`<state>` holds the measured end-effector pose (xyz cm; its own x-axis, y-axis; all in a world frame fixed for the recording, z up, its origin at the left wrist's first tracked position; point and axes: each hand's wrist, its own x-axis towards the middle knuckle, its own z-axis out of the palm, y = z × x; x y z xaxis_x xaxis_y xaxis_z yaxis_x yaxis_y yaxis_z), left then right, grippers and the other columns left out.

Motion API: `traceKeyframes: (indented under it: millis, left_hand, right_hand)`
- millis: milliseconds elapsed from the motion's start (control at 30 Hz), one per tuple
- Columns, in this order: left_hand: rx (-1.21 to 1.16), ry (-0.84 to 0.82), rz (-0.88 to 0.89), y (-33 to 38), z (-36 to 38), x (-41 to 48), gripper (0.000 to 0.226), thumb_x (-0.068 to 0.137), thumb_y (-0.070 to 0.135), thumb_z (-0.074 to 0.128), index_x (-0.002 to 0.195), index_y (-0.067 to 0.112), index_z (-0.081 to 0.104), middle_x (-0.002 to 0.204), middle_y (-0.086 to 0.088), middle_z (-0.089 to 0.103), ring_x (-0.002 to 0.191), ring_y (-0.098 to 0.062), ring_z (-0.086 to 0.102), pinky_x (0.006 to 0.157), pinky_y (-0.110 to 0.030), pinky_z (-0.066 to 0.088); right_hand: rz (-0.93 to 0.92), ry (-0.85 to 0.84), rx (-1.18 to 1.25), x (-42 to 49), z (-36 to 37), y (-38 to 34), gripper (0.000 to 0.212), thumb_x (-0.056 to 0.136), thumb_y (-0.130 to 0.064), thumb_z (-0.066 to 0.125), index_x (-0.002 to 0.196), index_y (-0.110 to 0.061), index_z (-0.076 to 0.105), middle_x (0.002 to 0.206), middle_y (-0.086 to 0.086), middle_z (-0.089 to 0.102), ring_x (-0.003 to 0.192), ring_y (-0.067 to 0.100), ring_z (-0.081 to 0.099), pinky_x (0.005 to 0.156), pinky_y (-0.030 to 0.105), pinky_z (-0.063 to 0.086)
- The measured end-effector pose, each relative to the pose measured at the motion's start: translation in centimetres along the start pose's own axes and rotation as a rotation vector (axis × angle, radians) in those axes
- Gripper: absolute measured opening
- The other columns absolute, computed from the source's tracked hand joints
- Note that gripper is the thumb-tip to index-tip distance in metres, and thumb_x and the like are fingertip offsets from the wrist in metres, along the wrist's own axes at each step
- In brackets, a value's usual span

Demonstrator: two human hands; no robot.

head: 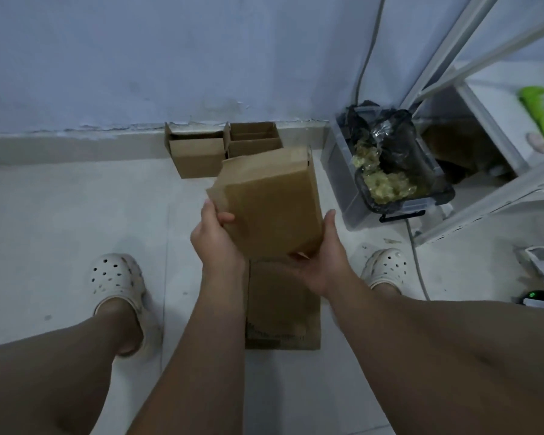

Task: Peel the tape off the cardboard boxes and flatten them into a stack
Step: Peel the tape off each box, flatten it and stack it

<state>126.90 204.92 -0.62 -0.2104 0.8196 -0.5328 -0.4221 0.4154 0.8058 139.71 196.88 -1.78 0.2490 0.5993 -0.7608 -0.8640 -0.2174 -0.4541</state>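
While I watch from far off, the clear bin [339, 171] sits on the right; the partly squashed box [270, 208] is up in the air, just over the flat box [283, 309] on the floor; two open boxes [195, 152] stand by the wall (not done yet, I think); my left hand [214, 243] grips the raised box's left edge; my right hand [321, 259] holds its bottom corner; if I let go too soon, it could pop open or land crooked.

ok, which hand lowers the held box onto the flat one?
Right, probably: the right hand supports the held box from underneath, just above the flat box; the left hand pinches its side edge.
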Motion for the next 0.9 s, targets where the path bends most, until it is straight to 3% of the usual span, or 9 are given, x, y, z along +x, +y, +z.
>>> traceKeyframes:
  millis: [67,100,133,200,333,467,633,800,900]
  left_hand:
    - [-0.097,-0.105,-0.105,-1.2,-1.2,-0.7,0.053,0.079,0.061,0.060,0.046,0.020,0.061,0.052,0.012,0.050,0.056,-0.010,0.063,0.055,-0.025,0.052]
    - [-0.145,-0.170,-0.150,-1.7,-1.9,-1.0,0.054,0.078,0.067,0.058,0.061,0.018,0.072,0.065,0.004,0.071,0.063,-0.007,0.069,0.057,-0.026,0.055]
    - [-0.183,-0.229,-0.191,-2.2,-2.5,-1.2,0.061,0.076,0.072,0.055,0.085,0.015,0.075,0.099,-0.005,0.060,0.076,-0.008,0.071,0.060,-0.028,0.057]
    - [-0.189,-0.299,-0.268,-2.7,-3.8,-1.5,0.067,0.076,0.075,0.051,0.111,0.020,0.067,0.098,-0.002,0.074,0.089,-0.014,0.071,0.067,-0.029,0.058]
    - [-0.093,-0.216,-0.384,-3.5,-5.2,-2.1,0.025,0.092,0.034,0.053,0.078,0.015,0.057,0.060,-0.001,0.058,0.052,-0.013,0.055,0.051,-0.024,0.045]
    - [0.537,-0.064,-0.190,-5.0,-6.0,-2.4,0.024,0.091,0.003,0.044,0.107,0.013,0.059,0.100,-0.012,0.061,0.082,-0.025,0.056,0.054,-0.026,0.044]
    - [0.802,-0.206,-0.100,-6.7,-6.1,-2.4,0.032,0.099,0.018,0.039,0.119,0.009,0.063,0.114,-0.012,0.063,0.100,-0.027,0.058,0.079,-0.035,0.047]
    - [0.804,-0.184,-0.327,-6.3,-4.9,-1.4,0.067,0.095,0.061,0.027,0.125,0.010,0.058,0.122,-0.011,0.059,0.111,-0.028,0.055,0.097,-0.041,0.044]
    - [0.856,-0.281,-0.260,-6.6,-5.1,-1.6,0.057,0.093,0.050,0.048,0.134,0.011,0.051,0.127,-0.007,0.056,0.111,-0.022,0.052,0.087,-0.031,0.041]
  right_hand:
    - [0.005,-0.041,0.100,-0.9,-1.1,-0.4,0.079,0.072,-0.061,0.066,0.135,-0.017,0.047,0.128,0.016,0.052,0.115,0.042,0.054,0.089,0.068,0.045]
    - [0.019,-0.055,0.116,-1.3,-1.4,-0.5,0.075,0.074,-0.056,0.067,0.134,-0.016,0.048,0.129,0.018,0.052,0.115,0.043,0.053,0.089,0.068,0.045]
    - [0.029,-0.063,0.114,-1.7,-1.7,-0.6,0.069,0.077,-0.053,0.068,0.131,-0.015,0.050,0.128,0.019,0.053,0.115,0.044,0.054,0.090,0.068,0.045]
    - [0.020,-0.042,0.054,-2.2,-2.2,-0.6,0.055,0.080,-0.049,0.068,0.121,-0.015,0.054,0.124,0.017,0.055,0.112,0.040,0.057,0.091,0.065,0.046]
    - [-0.060,0.121,-0.137,-2.9,-2.9,-0.7,0.037,0.083,-0.049,0.066,0.107,-0.023,0.056,0.107,0.004,0.060,0.096,0.025,0.059,0.080,0.049,0.053]
    - [-0.160,0.189,-0.410,-3.1,-4.5,-0.3,0.017,0.087,-0.044,0.063,0.096,-0.030,0.059,0.102,-0.006,0.061,0.093,0.014,0.057,0.065,0.033,0.048]
    - [-0.329,0.213,-0.912,-1.7,-5.7,1.6,0.033,0.092,-0.035,0.059,0.123,-0.023,0.058,0.104,-0.010,0.062,0.090,0.008,0.058,0.066,0.019,0.045]
    - [-0.280,0.264,-1.108,-0.3,-6.6,2.9,0.042,0.093,-0.031,0.059,0.131,-0.014,0.054,0.124,0.005,0.061,0.112,0.024,0.057,0.098,0.040,0.047]
    - [-0.284,0.301,-1.147,0.2,-6.8,3.0,0.044,0.092,-0.032,0.059,0.131,-0.013,0.054,0.125,0.006,0.061,0.112,0.025,0.057,0.098,0.041,0.047]
